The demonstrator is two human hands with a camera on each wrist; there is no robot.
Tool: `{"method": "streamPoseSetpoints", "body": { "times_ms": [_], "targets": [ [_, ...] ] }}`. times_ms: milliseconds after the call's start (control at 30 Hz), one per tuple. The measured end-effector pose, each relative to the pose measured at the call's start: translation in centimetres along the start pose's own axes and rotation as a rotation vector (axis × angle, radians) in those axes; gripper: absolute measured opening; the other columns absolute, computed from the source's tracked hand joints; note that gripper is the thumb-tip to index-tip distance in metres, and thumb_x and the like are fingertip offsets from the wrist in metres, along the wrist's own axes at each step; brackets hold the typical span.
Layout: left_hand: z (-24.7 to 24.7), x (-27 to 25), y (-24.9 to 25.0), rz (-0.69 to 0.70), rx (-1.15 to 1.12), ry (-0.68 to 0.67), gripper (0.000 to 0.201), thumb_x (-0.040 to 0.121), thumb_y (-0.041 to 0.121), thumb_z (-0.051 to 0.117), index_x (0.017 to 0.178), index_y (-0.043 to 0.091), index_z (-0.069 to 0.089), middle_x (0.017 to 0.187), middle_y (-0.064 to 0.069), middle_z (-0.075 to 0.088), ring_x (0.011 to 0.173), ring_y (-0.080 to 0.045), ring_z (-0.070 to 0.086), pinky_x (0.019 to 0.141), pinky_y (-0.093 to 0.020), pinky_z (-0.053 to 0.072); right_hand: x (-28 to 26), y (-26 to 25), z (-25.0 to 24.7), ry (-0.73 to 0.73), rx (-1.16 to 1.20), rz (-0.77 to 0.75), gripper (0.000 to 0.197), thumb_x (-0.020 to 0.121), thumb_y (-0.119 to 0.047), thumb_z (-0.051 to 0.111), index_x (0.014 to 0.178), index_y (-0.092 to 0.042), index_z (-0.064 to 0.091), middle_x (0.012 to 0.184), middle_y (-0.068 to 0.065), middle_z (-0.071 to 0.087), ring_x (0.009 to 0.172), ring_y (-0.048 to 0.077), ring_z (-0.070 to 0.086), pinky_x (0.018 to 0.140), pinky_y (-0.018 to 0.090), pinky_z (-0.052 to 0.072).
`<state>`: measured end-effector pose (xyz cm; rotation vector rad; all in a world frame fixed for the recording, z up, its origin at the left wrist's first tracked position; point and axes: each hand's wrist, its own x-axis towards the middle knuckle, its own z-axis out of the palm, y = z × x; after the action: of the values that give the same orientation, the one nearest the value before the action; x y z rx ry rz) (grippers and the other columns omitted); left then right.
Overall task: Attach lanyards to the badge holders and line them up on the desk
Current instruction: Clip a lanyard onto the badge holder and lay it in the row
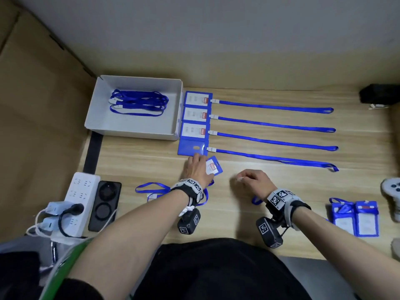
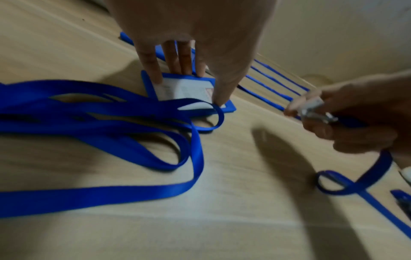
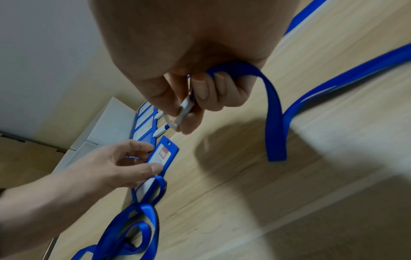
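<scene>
My left hand holds a blue badge holder by its edges, thumb and fingers pinching it just above the desk; the holder is tilted, with its slotted end toward my right hand. My right hand pinches the white clip of a blue lanyard, a short way right of the holder and not touching it. The strap trails off under my right wrist. Several finished badge holders lie in a column, their lanyards stretched straight to the right.
A white box at the back left holds spare lanyards. Loose lanyard loops lie by my left wrist. A power strip and black device sit at left. More badge holders and a controller lie at right.
</scene>
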<state>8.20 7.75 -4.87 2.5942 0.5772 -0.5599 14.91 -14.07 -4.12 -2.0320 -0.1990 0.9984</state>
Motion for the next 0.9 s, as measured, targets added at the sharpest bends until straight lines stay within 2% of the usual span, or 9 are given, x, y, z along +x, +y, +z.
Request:
{"method": "streamPoseSetpoints", "body": {
  "times_ms": [100, 200, 300, 367, 467, 533, 600, 700, 900],
  "targets": [
    [1.2, -0.2, -0.2, 0.044, 0.028, 0.021, 0.068, 0.074, 0.040, 0.077, 0.130, 0.019, 0.045, 0.123, -0.005, 0.045, 0.115, -0.028, 0.043, 0.102, -0.035, 0.037, 0.6, -0.2, 0.3, -0.024, 0.028, -0.003, 0.014, 0.088, -0.016, 0.063, 0.081, -0.021, 0.074, 0.076, -0.005, 0.071, 0.069, 0.009, 0.060, 0.072, 0.028, 0.049],
    [2.2, -1.0, 0.0, 0.096, 0.030, -0.031, 0.073, 0.070, 0.039, 0.082, 0.130, 0.021, 0.044, 0.124, -0.003, 0.045, 0.116, -0.025, 0.042, 0.102, -0.032, 0.035, 1.0, 0.1, 0.5, -0.027, 0.010, -0.012, 0.016, 0.090, -0.014, 0.064, 0.080, -0.023, 0.073, 0.086, 0.002, 0.074, 0.076, 0.013, 0.061, 0.078, 0.034, 0.052],
    [2.8, -2.1, 0.5, 0.118, 0.066, -0.054, 0.068, 0.064, 0.036, 0.085, 0.119, 0.026, 0.047, 0.117, 0.002, 0.045, 0.111, -0.021, 0.042, 0.094, -0.032, 0.039, 0.8, 0.5, 0.8, -0.006, 0.000, 0.001, 0.016, 0.091, -0.017, 0.066, 0.080, -0.026, 0.072, 0.084, 0.000, 0.072, 0.076, 0.014, 0.059, 0.079, 0.034, 0.051],
    [2.6, -2.6, 0.6, 0.134, 0.052, -0.038, 0.054, 0.068, 0.031, 0.082, 0.111, 0.027, 0.049, 0.112, 0.005, 0.048, 0.108, -0.019, 0.045, 0.091, -0.031, 0.041, 0.4, 0.7, 1.1, 0.004, -0.022, 0.009, 0.013, 0.091, -0.019, 0.067, 0.081, -0.026, 0.072, 0.083, 0.001, 0.072, 0.074, 0.013, 0.060, 0.078, 0.034, 0.052],
    [2.0, -3.1, 0.5, 0.085, -0.154, -0.057, 0.027, 0.081, 0.015, 0.069, 0.099, 0.028, 0.054, 0.099, 0.009, 0.057, 0.096, -0.019, 0.057, 0.085, -0.034, 0.049, -0.3, 1.0, 1.3, 0.016, -0.017, 0.013, 0.009, 0.091, -0.022, 0.068, 0.083, -0.023, 0.072, 0.086, 0.002, 0.074, 0.074, 0.012, 0.061, 0.079, 0.033, 0.052],
    [1.6, -3.4, 0.2, 0.044, -0.316, -0.077, 0.018, 0.084, 0.014, 0.066, 0.094, 0.028, 0.063, 0.088, 0.011, 0.058, 0.088, -0.018, 0.061, 0.081, -0.037, 0.053, -0.7, 0.9, 1.2, 0.020, -0.003, 0.016, 0.007, 0.090, -0.023, 0.069, 0.086, -0.020, 0.073, 0.086, 0.000, 0.073, 0.075, 0.012, 0.062, 0.080, 0.033, 0.053],
    [1.1, -3.7, 0.2, 0.069, -0.424, -0.073, 0.012, 0.086, 0.015, 0.068, 0.093, 0.024, 0.072, 0.089, 0.008, 0.062, 0.087, -0.017, 0.061, 0.084, -0.037, 0.053, -1.1, 0.6, 1.1, 0.021, -0.002, 0.007, 0.009, 0.090, -0.023, 0.069, 0.087, -0.016, 0.074, 0.085, -0.001, 0.073, 0.075, 0.011, 0.062, 0.077, 0.030, 0.052],
    [-0.1, -4.3, 0.4, 0.158, -0.509, -0.127, 0.012, 0.088, 0.016, 0.069, 0.097, 0.014, 0.076, 0.095, 0.000, 0.071, 0.090, -0.017, 0.065, 0.088, -0.037, 0.053, -1.7, -0.1, 0.8, 0.019, 0.007, -0.031, 0.010, 0.091, -0.021, 0.067, 0.086, -0.015, 0.073, 0.085, 0.001, 0.073, 0.074, 0.011, 0.062, 0.076, 0.028, 0.052],
    [-1.8, -5.7, 1.0, 0.224, -0.565, -0.176, 0.016, 0.091, 0.014, 0.065, 0.103, 0.013, 0.077, 0.099, -0.003, 0.076, 0.094, -0.020, 0.068, 0.088, -0.037, 0.054, -2.4, -1.3, 0.7, -0.073, -0.098, -0.141, 0.010, 0.091, -0.018, 0.066, 0.084, -0.020, 0.073, 0.087, -0.006, 0.073, 0.075, 0.010, 0.056, 0.075, 0.026, 0.046]
  ]
}}
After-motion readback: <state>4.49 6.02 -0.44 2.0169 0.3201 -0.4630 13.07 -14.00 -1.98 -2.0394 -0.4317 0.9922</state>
